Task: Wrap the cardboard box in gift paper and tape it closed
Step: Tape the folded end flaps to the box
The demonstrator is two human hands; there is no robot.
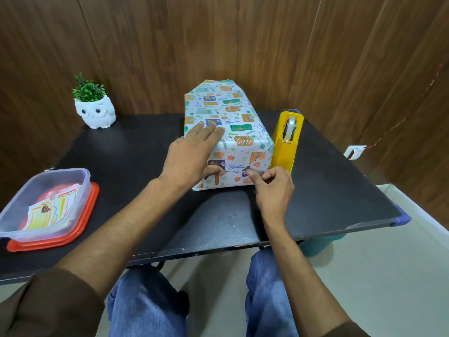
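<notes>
Two hands meet at the wrapped box [233, 132] on the surface [136, 152]. Your left hand [189, 159] lies on top, fingers [209, 133] straight; your right hand [274, 188] pinches a tape strip [257, 171] against its near face with curled fingers.

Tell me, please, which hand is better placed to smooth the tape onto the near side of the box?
Right, probably: the right hand pinches the tape strip at the near side of the wrapped box; the left hand lies spread over it, steadying.
</notes>
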